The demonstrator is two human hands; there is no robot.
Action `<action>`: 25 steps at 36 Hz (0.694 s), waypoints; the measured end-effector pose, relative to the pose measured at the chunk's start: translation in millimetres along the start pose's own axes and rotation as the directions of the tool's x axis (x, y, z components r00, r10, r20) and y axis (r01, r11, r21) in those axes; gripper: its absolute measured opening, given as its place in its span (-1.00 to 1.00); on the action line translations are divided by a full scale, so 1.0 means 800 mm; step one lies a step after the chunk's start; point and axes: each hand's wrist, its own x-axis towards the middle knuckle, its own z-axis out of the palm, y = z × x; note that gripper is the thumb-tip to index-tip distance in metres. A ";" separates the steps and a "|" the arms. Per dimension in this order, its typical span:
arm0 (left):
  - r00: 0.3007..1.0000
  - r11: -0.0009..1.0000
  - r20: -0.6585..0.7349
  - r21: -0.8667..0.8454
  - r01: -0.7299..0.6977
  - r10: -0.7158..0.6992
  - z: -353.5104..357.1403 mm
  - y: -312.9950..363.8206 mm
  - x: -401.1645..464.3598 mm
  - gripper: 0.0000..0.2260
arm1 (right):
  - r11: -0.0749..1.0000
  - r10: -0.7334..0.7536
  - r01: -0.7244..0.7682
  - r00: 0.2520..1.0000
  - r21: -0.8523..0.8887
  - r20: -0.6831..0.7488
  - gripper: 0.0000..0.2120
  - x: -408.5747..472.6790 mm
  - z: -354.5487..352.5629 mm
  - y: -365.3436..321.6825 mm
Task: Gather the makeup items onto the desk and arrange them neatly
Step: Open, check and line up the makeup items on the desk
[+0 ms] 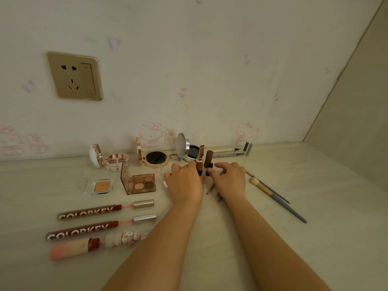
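Fingers [197,170] pinch rose-gold lipstick [200,157], brown lipstick [209,160].

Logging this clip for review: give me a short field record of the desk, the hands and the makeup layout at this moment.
surface: pale desk against a wall with cartoon-cat wallpaper
left hand: left hand at the base of an upright rose-gold lipstick
right hand: right hand at the base of an upright brown lipstick
back row: three open compacts
left side: eyeshadow palette, two COLORKEY lip glosses, lying uncapped
right side: two makeup brushes, lying flat
wall: gold power socket
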 end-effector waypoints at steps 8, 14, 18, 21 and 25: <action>0.999 0.979 -0.049 -0.202 -0.020 0.011 -0.016 -0.004 -0.034 -0.70 | 0.852 0.252 -0.184 0.965 0.491 -0.076 -0.86 -0.039 -0.037 0.007; 0.995 0.967 -0.071 -0.238 -0.091 0.076 -0.030 -0.001 -0.073 -0.85 | 0.805 0.324 -0.251 0.945 0.537 -0.045 -0.85 -0.075 -0.064 0.025; 0.983 0.961 -0.049 -0.206 -0.183 0.177 -0.034 0.006 -0.090 -0.85 | 0.832 0.324 -0.246 0.943 0.498 -0.075 -0.85 -0.091 -0.082 0.040; 0.962 0.952 0.020 -0.145 -0.268 0.274 -0.029 0.013 -0.089 -0.77 | 0.881 0.302 -0.229 0.946 0.414 -0.119 -0.83 -0.092 -0.091 0.053; 0.921 0.922 0.067 -0.092 -0.376 0.383 -0.015 0.025 -0.080 -0.68 | 0.964 0.235 -0.204 0.954 0.169 -0.189 -0.80 -0.081 -0.090 0.071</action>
